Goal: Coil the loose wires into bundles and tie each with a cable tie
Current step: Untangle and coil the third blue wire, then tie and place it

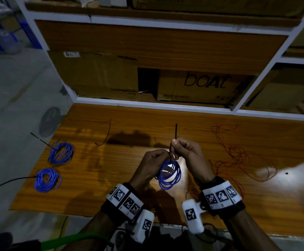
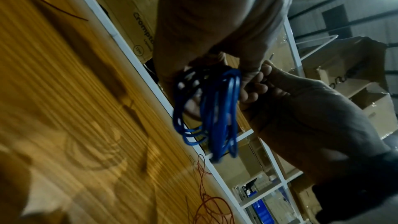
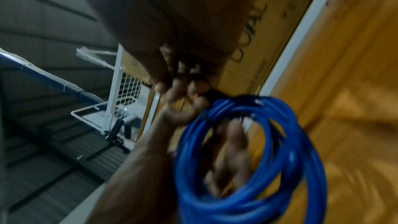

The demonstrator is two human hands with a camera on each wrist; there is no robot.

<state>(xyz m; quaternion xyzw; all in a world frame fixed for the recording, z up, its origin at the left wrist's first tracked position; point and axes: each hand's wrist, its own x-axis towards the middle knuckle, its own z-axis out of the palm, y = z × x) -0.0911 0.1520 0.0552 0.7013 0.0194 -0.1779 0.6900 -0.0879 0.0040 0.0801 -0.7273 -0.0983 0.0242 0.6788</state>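
Blue wire coil (image 1: 170,173) is hanging above the tabletop (image 1: 129,171), caught at its top where the two hands are meeting. That joint grip is a double pinch: the left hand (image 1: 152,164) is curling its fingers round the top of the loops, and the right hand (image 1: 187,151) is pinching the black cable tie (image 1: 176,132) just above them. The tie's free tail is pointing up and away from the person, its long axis near upright; the coil is dangling below the grip, loops roughly vertical.

Right of the grip, loose red wire (image 1: 238,156) is sprawling over the wood-grain tabletop. Far left of it, two tied blue bundles (image 1: 61,153) (image 1: 47,180) are lying flat, their tie tails pointing leftward. Beyond the grip, a spare black tie (image 1: 106,134) is lying on the wood, and cardboard boxes (image 1: 198,86) are sitting in a white-framed shelf (image 1: 147,104).
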